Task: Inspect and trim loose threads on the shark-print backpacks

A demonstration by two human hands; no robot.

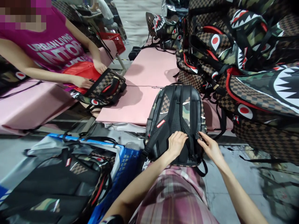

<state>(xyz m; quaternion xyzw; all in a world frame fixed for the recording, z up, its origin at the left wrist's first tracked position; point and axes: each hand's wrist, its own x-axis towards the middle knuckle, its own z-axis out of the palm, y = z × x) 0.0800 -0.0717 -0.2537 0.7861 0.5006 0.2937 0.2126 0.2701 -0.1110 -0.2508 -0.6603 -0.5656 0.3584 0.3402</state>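
A black backpack (175,124) with checkered and camouflage patches lies back panel up, its lower end near my lap and its top on the pink table. My left hand (177,143) rests on its back panel, fingers laid out towards the right shoulder strap (191,133). At the bag's right edge, my right hand (210,147) is closed in a pinch. A small dark, shiny piece shows at its fingertips, too small to name. The strap's lower end lies between both hands.
The pink table (149,67) bears piled shark-mouth backpacks (257,93) on the right. Across at left, a person (53,40) handles a checkered bag (107,88) with red lining. Beside me, a blue crate (127,168) holds black backpacks (58,177). Loose straps hang at right.
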